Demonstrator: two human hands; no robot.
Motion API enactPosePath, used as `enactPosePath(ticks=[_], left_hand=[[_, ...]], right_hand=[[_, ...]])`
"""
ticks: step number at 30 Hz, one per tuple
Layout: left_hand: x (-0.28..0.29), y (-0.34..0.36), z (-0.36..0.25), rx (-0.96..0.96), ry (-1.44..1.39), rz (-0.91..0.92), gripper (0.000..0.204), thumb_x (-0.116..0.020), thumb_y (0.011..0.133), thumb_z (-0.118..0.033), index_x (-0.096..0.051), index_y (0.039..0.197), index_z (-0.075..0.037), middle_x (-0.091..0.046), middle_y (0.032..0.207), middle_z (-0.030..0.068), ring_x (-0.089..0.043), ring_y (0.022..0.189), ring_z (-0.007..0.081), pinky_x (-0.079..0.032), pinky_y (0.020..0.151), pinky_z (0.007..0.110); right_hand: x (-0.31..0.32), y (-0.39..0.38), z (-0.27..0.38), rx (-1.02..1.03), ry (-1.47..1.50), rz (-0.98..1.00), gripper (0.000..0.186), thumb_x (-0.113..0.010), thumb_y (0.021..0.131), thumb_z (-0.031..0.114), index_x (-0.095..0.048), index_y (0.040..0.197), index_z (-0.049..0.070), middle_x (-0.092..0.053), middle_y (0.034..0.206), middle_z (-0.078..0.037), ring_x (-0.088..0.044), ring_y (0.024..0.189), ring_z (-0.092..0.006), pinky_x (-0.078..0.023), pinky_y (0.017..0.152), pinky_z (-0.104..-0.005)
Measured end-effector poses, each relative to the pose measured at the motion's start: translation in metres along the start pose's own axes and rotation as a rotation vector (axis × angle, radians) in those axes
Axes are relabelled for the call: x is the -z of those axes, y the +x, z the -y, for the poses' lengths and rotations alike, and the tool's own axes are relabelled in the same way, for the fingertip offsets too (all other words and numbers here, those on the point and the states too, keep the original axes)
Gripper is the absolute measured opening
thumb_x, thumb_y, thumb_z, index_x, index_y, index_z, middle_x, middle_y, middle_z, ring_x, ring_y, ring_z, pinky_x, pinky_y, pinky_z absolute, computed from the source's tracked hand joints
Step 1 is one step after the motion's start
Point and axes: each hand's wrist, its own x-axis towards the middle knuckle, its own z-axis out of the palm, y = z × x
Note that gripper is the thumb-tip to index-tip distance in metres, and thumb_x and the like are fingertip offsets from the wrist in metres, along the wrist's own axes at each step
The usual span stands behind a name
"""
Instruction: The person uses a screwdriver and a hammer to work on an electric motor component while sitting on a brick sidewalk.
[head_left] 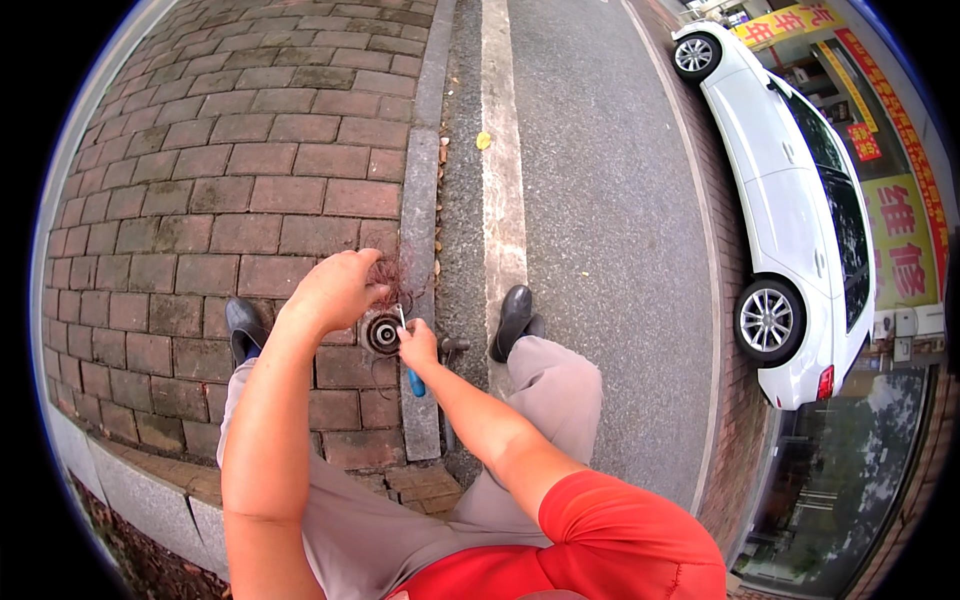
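Observation:
A round dark metal part with concentric rings rests on the brick paving by the kerb, between my feet. My left hand is just above it, fingers curled at a tangle of thin reddish-brown wire that spreads toward the kerb. My right hand is closed round a screwdriver, its blue handle sticking out below the hand. The screwdriver's bright shaft points up past the right side of the round part, close to the wire. My left fingertips are partly hidden by the strands.
A dark tool, seemingly a hammer, lies right of my right hand by the kerb. The grey stone kerb divides brick paving from the asphalt road. My shoes stand either side. A white car is parked across the road.

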Motion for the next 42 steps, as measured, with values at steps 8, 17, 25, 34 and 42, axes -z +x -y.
enactPosePath(ticks=[8,17,25,34,42], left_hand=[[-0.001,-0.007,0.015,-0.016,0.052,-0.065,0.046,-0.072,0.087,-0.025,-0.06,0.125,-0.001,-0.068,0.109,0.0254,-0.063,0.107,0.042,-0.051,0.092,0.049],[-0.004,-0.001,0.009,-0.005,0.023,-0.03,0.053,-0.073,0.086,-0.024,-0.058,0.131,0.0,-0.066,0.117,0.0268,-0.06,0.113,0.0433,-0.049,0.096,0.048],[-0.014,0.005,0.013,0.011,0.103,0.091,0.042,-0.069,0.089,-0.031,-0.068,0.113,0.003,-0.068,0.109,0.0278,-0.064,0.106,0.0419,-0.051,0.091,0.048],[-0.22,0.009,0.089,0.31,0.312,0.742,0.028,-0.072,0.076,-0.007,-0.078,0.103,-0.005,-0.073,0.109,0.0179,-0.072,0.101,0.031,-0.056,0.086,0.042],[-0.287,0.011,0.109,0.555,-0.155,-0.224,0.107,-0.09,0.069,-0.026,-0.027,0.152,-0.002,-0.037,0.155,0.0195,-0.041,0.141,0.0323,-0.037,0.115,0.041]], right_hand=[[0.012,-0.019,0.044,0.055,-0.047,0.152,0.031,-0.072,0.089,0.019,-0.059,0.108,-0.002,-0.07,0.085,-0.018,-0.07,0.08,-0.0359,-0.054,0.072,-0.0445],[0.037,-0.018,0.045,0.137,-0.265,0.135,0.028,-0.065,0.094,0.025,-0.061,0.107,0.001,-0.068,0.099,-0.025,-0.064,0.099,-0.0434,-0.05,0.087,-0.051],[0.03,0.005,0.024,-0.196,-0.174,0.166,0.04,-0.058,0.097,0.035,-0.067,0.089,-0.004,-0.067,0.092,-0.029,-0.062,0.097,-0.049,-0.048,0.087,-0.0531],[0.029,-0.005,0.061,-0.507,0.429,0.362,0.038,-0.053,0.104,0.034,-0.058,0.083,0.003,-0.053,0.063,-0.004,-0.051,0.05,-0.0158,-0.043,0.043,-0.0334],[0.031,0.005,0.054,-0.5,0.312,0.266,0.048,-0.055,0.102,0.037,-0.061,0.073,-0.001,-0.057,0.056,-0.008,-0.051,0.038,-0.0198,-0.041,0.037,-0.0367]])
